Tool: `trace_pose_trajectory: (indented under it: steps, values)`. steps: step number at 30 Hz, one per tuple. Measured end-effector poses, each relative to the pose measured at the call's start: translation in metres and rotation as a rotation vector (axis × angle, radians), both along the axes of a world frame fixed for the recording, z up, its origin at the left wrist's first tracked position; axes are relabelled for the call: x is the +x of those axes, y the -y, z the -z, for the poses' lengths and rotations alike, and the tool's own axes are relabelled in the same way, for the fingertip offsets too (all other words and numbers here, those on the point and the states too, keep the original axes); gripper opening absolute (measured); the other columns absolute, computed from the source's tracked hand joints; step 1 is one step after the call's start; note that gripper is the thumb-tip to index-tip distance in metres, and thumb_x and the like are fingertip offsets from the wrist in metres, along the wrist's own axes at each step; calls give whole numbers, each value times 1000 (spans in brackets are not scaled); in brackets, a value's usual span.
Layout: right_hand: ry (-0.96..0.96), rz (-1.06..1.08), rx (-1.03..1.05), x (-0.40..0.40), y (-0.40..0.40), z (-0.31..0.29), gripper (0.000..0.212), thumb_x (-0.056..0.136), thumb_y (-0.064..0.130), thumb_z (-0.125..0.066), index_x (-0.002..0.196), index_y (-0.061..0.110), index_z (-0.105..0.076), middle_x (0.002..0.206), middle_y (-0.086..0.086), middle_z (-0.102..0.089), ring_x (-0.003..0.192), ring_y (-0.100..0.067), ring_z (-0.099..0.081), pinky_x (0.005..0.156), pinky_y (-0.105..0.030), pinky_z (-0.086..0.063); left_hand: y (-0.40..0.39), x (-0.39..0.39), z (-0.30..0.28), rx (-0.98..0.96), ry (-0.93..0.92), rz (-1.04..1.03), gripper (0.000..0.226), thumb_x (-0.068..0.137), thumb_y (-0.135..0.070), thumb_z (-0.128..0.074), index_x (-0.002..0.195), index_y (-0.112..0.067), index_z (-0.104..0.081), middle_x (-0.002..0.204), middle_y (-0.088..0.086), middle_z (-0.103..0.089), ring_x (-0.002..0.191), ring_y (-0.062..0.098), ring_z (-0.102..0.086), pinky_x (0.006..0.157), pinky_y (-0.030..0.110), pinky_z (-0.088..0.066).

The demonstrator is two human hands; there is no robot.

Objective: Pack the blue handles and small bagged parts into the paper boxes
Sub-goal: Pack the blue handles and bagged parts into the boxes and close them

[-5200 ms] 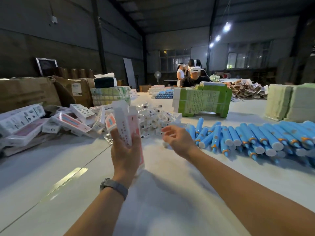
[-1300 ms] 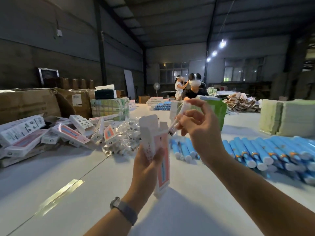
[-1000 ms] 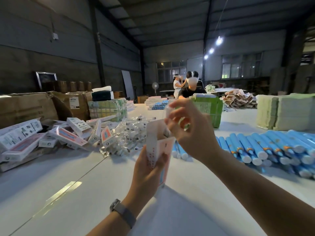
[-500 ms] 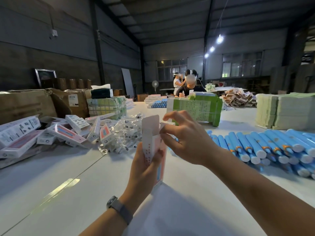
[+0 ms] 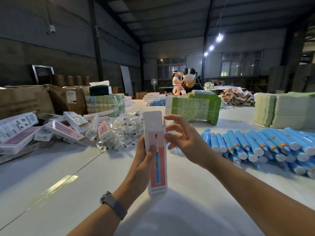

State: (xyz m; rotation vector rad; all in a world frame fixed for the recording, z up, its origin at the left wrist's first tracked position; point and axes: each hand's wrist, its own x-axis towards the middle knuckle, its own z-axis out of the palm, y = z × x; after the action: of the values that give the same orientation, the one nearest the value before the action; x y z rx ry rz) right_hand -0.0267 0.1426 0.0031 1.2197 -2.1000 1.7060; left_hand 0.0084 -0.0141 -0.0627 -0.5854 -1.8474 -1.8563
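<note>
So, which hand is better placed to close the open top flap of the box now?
The right hand: it is free, with relaxed fingers right beside the top of the paper box. The left hand grips the box upright, so it is busy.

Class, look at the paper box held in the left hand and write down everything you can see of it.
The paper box is a slim, tall white carton held upright above the white table. Its front panel is salmon pink with a printed blue handle. The top flap stands open. The left hand grips it, thumb on the front; the right hand is beside it, fingers spread, near its upper edge.
</note>
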Motion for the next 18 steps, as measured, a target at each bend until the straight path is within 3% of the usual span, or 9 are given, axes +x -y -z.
trace_pose_trajectory:
  steps: [3, 6, 8, 12, 18]
  values:
    - [-28, 27, -11, 0, 2, 4, 37, 97, 8, -56, 122, 35, -48, 103, -9, -64, 81, -18, -67, 67, -32, -56, 0, 3, -4, -40, -19, -17, 46, 91, -44, -42, 136, -46, -31, 105, -24, -61, 107, 6, -64, 76, 23, -57]
    - [-36, 14, -34, 3, 7, 6, 40, 99, 3, -49, 117, 38, -52, 100, 7, -66, 80, -11, -65, 63, -22, -51, 0, 8, -7, -85, -124, -66, 59, 94, -42, -45, 141, -60, -13, 116, -25, -59, 112, 9, -63, 81, 26, -58]
    - [-28, -6, -44, 4, 9, 8, 42, 99, -2, -44, 113, 36, -55, 98, 14, -65, 81, -14, -64, 61, -19, -49, 0, 10, -8, -96, -167, -73, 55, 97, -32, -44, 132, -65, -19, 114, -20, -60, 109, 15, -65, 79, 28, -59]
    - [-36, 18, -46, -1, 5, 9, 32, 97, 7, -54, 113, 35, -59, 105, -6, -64, 83, -36, -60, 62, -32, -47, 1, 9, -11, -43, -149, -35, 47, 96, -23, -43, 122, -60, -34, 108, -16, -64, 103, 20, -65, 76, 28, -58]
    - [-58, -5, 10, -3, 1, 7, 23, 97, 11, -56, 108, 31, -61, 101, -2, -66, 79, -21, -62, 64, -26, -48, 9, 8, -14, -26, -120, -5, 44, 92, -16, -45, 114, -54, -40, 102, -8, -67, 96, 27, -66, 78, 34, -59]
